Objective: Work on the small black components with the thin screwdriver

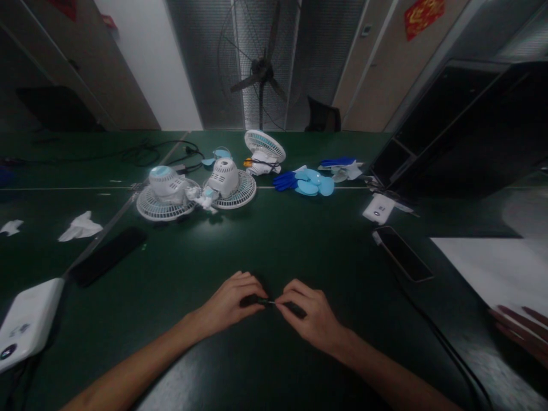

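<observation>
A small screwdriver (262, 301), with a dark green handle and a thin metal shaft, lies level just above the green table in front of me. My left hand (237, 299) is closed round its handle end, which is partly hidden by the fingers. From the other side, my right hand (310, 314) pinches the tip of the shaft between thumb and fingers. Beyond my hands, two white desk fans (166, 194) (229, 182) lie face down, and a third fan (264, 151) is tilted behind them.
Light blue fan blades (314, 182) lie by blue gloves (285, 181). To the right are a phone (405, 254), a white power bank (379, 209), white paper (492, 268) and another person's hand (522, 328). A black phone (109, 257) and a white power bank (32, 319) lie left.
</observation>
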`<state>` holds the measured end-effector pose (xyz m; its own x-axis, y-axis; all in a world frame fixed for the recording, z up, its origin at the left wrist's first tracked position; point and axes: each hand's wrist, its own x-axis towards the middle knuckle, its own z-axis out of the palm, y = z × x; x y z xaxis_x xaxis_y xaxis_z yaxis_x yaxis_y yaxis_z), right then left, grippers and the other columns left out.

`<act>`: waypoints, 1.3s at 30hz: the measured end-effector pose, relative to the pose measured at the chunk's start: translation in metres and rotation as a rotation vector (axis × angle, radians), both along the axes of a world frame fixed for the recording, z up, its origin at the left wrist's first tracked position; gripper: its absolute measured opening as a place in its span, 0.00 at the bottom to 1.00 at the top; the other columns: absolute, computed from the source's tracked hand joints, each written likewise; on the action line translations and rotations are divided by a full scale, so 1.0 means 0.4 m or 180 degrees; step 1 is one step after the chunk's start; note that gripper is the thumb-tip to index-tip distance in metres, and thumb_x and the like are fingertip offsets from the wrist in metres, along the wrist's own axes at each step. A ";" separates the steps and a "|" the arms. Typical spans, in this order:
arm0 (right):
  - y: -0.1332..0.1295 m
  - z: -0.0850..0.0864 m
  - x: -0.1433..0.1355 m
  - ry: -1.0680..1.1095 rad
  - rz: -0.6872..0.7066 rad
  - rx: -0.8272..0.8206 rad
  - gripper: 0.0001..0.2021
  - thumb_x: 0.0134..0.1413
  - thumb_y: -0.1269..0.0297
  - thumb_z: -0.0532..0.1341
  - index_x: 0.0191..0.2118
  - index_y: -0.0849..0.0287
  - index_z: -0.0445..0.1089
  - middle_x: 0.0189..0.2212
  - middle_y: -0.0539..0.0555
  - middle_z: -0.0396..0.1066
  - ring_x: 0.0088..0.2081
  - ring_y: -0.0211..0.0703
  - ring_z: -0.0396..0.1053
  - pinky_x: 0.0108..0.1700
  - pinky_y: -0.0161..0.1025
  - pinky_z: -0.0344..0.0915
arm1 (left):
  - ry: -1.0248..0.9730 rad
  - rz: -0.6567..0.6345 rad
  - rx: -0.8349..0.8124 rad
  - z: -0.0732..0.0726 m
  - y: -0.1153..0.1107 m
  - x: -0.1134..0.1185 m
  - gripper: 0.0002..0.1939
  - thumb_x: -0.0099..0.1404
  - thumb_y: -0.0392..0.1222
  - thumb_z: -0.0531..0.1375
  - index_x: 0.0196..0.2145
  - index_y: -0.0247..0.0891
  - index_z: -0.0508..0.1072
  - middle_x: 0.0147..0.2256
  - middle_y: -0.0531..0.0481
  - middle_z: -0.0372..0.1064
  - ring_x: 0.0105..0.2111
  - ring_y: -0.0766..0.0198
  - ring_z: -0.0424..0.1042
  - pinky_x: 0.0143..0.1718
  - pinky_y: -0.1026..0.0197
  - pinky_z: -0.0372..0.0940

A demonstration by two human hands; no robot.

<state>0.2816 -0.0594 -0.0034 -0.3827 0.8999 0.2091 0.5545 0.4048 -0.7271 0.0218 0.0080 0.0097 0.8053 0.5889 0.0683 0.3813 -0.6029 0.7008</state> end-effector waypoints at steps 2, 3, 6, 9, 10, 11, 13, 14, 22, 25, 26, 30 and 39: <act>0.001 0.001 -0.004 0.0074 0.0018 0.0000 0.06 0.71 0.66 0.62 0.46 0.54 0.78 0.42 0.53 0.74 0.39 0.42 0.75 0.41 0.38 0.70 | -0.0009 -0.0037 0.0011 0.000 -0.002 0.001 0.08 0.75 0.45 0.63 0.49 0.44 0.77 0.45 0.49 0.76 0.48 0.58 0.73 0.52 0.55 0.58; 0.002 0.002 -0.005 0.0088 0.0020 0.0014 0.06 0.71 0.66 0.62 0.46 0.54 0.78 0.41 0.53 0.74 0.39 0.42 0.75 0.42 0.38 0.70 | -0.0017 -0.0042 0.0010 0.000 -0.003 0.002 0.08 0.75 0.45 0.63 0.48 0.44 0.77 0.45 0.49 0.76 0.48 0.58 0.73 0.52 0.55 0.58; 0.002 0.002 -0.010 0.0066 -0.0019 0.0065 0.06 0.70 0.67 0.62 0.44 0.54 0.78 0.40 0.52 0.74 0.39 0.42 0.75 0.42 0.39 0.69 | -0.0013 -0.0023 -0.0020 0.000 -0.005 0.005 0.07 0.74 0.44 0.64 0.47 0.43 0.77 0.44 0.50 0.76 0.47 0.58 0.73 0.52 0.55 0.58; 0.000 -0.001 -0.011 0.0007 -0.0029 0.0113 0.05 0.70 0.67 0.63 0.44 0.55 0.78 0.40 0.52 0.74 0.39 0.42 0.75 0.41 0.38 0.69 | 0.0025 -0.0016 -0.0055 -0.002 -0.006 0.007 0.07 0.73 0.44 0.65 0.47 0.44 0.77 0.45 0.50 0.76 0.48 0.57 0.73 0.52 0.54 0.58; 0.000 -0.001 -0.011 -0.0013 -0.0023 0.0127 0.05 0.70 0.67 0.63 0.44 0.55 0.78 0.40 0.52 0.74 0.39 0.42 0.75 0.41 0.38 0.69 | 0.0033 -0.0008 -0.0061 -0.005 -0.005 0.007 0.07 0.73 0.44 0.65 0.48 0.44 0.77 0.45 0.50 0.76 0.48 0.57 0.73 0.52 0.54 0.58; 0.001 -0.002 -0.011 -0.0024 -0.0023 0.0145 0.06 0.70 0.67 0.62 0.45 0.55 0.78 0.41 0.53 0.74 0.39 0.42 0.75 0.41 0.38 0.69 | 0.0033 0.0018 -0.0070 -0.008 -0.005 0.006 0.08 0.72 0.44 0.65 0.48 0.44 0.76 0.45 0.49 0.76 0.47 0.56 0.73 0.52 0.54 0.59; 0.002 -0.001 -0.011 -0.0006 -0.0078 0.0161 0.07 0.71 0.66 0.61 0.46 0.55 0.78 0.42 0.54 0.74 0.39 0.42 0.75 0.41 0.38 0.71 | 0.0002 0.0114 -0.0114 -0.016 -0.006 0.004 0.15 0.71 0.44 0.67 0.53 0.45 0.74 0.44 0.48 0.75 0.46 0.56 0.73 0.50 0.54 0.60; 0.003 -0.001 -0.011 0.0017 -0.0132 0.0156 0.07 0.71 0.65 0.61 0.46 0.55 0.78 0.42 0.54 0.74 0.39 0.42 0.75 0.41 0.38 0.71 | -0.0026 0.0173 -0.0152 -0.021 -0.006 0.003 0.19 0.70 0.43 0.67 0.57 0.45 0.72 0.43 0.48 0.75 0.45 0.56 0.73 0.49 0.54 0.61; 0.010 -0.001 -0.002 0.0244 -0.0461 0.0149 0.06 0.70 0.65 0.62 0.44 0.54 0.78 0.40 0.54 0.74 0.39 0.44 0.76 0.42 0.40 0.74 | -0.0281 0.0234 -0.0174 -0.019 -0.011 -0.001 0.22 0.68 0.41 0.68 0.58 0.45 0.72 0.54 0.43 0.67 0.55 0.53 0.68 0.58 0.51 0.66; 0.012 0.003 0.000 0.0308 -0.0461 0.0115 0.07 0.71 0.65 0.61 0.44 0.54 0.78 0.41 0.54 0.74 0.39 0.44 0.76 0.42 0.40 0.75 | -0.0288 0.0198 -0.0090 -0.014 -0.014 -0.002 0.16 0.69 0.40 0.66 0.54 0.44 0.74 0.55 0.43 0.66 0.56 0.53 0.68 0.58 0.51 0.67; 0.012 0.005 0.000 0.0323 -0.0445 0.0092 0.07 0.71 0.65 0.61 0.44 0.54 0.78 0.41 0.54 0.74 0.39 0.44 0.76 0.43 0.40 0.75 | -0.0263 0.0167 -0.0048 -0.015 -0.014 -0.003 0.14 0.70 0.40 0.65 0.53 0.43 0.74 0.54 0.43 0.67 0.55 0.54 0.69 0.58 0.51 0.67; 0.012 0.015 0.002 0.0322 -0.0428 0.0016 0.06 0.71 0.65 0.61 0.44 0.54 0.78 0.41 0.54 0.74 0.40 0.44 0.76 0.43 0.41 0.75 | -0.0157 0.0085 0.0134 -0.024 0.002 -0.020 0.11 0.76 0.41 0.60 0.53 0.43 0.75 0.52 0.44 0.70 0.53 0.56 0.71 0.56 0.53 0.69; 0.009 0.013 0.006 0.0394 -0.0428 -0.0038 0.06 0.70 0.66 0.62 0.44 0.54 0.78 0.40 0.53 0.74 0.40 0.44 0.75 0.43 0.41 0.74 | 0.0173 0.1469 0.0763 -0.044 0.229 -0.255 0.18 0.76 0.54 0.56 0.51 0.43 0.79 0.52 0.41 0.73 0.53 0.48 0.72 0.57 0.47 0.67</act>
<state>0.2840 -0.0559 0.0019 -0.2308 0.9439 0.2361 0.5090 0.3239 -0.7975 -0.0804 0.0997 -0.0079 0.4717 0.8564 0.2100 0.6773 -0.5044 0.5356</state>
